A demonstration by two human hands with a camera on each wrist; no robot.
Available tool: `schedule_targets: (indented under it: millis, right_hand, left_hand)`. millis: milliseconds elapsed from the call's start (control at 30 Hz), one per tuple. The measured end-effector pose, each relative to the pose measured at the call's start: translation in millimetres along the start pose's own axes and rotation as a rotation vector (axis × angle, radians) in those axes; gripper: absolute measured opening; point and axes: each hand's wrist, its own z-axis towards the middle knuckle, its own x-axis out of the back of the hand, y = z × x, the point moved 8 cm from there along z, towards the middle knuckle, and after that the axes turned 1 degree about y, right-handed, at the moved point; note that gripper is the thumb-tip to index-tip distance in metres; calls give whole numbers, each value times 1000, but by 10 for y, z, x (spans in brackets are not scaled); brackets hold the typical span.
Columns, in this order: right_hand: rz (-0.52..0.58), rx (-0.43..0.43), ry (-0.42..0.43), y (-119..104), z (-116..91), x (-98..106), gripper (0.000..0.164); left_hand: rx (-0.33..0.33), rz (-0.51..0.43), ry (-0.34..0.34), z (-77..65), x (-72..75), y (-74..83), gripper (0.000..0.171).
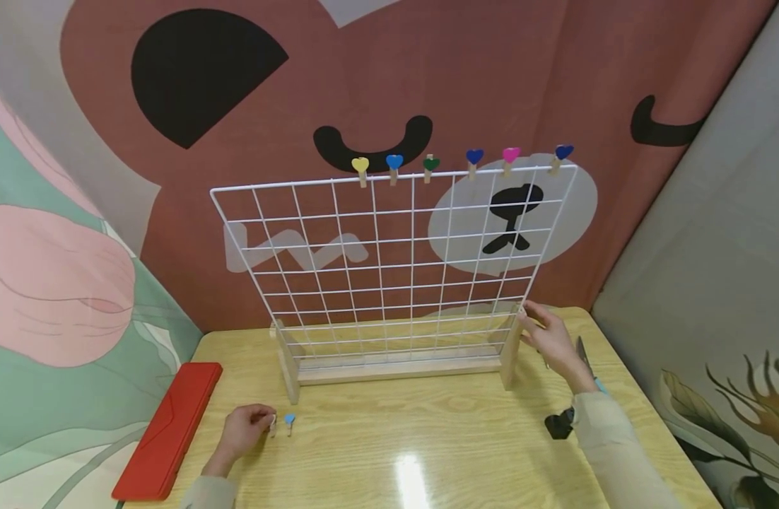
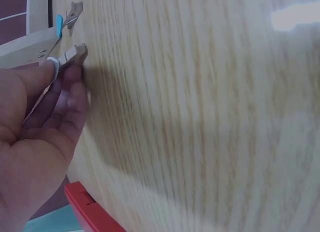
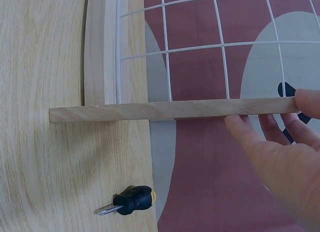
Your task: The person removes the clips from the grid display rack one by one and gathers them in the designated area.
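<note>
Low at the left in the head view, my left hand (image 1: 243,430) pinches a small clothespin (image 2: 74,53) with a white heart between thumb and fingertips, close over the table. A blue-heart clothespin (image 1: 290,420) lies just beside it. My right hand (image 1: 551,343) grips the wooden side post (image 3: 175,110) of the white wire grid stand, thumb and fingers near its upper end. Along the grid's top wire several heart clothespins are clipped, from a yellow one (image 1: 360,165) through a green one (image 1: 431,165) and a pink one (image 1: 511,154) to a dark blue one (image 1: 564,151) at the right corner.
A red case (image 1: 167,431) lies along the table's left edge. Right of the stand are a stubby screwdriver (image 3: 134,200), scissors (image 1: 583,353) and a black object (image 1: 558,425) by the right sleeve. A printed cloth (image 1: 364,63) hangs behind the stand.
</note>
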Motion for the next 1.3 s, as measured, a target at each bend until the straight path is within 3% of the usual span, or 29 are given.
schedule_targets:
  millis: [133,467,1000,1167,1300]
  right_hand:
    - [12,-5,7,15,2,4,56]
    - [11,4,19,2,12,5,55]
    - [14,6,1,10,13,-17,56]
    - [12,6,1,12,15,-18,56]
    - [3,5,-4,11,0,-10,57]
  left_hand:
    - [-20,22,-3,12,-27,11,6]
    - [17,22,-21,30,-66,-30,7]
    - [-3,61,29,-11,-47,-18,4]
    - [-11,46,97,-5,91,24,8]
    - [-80,-25,182,28,331,265,13]
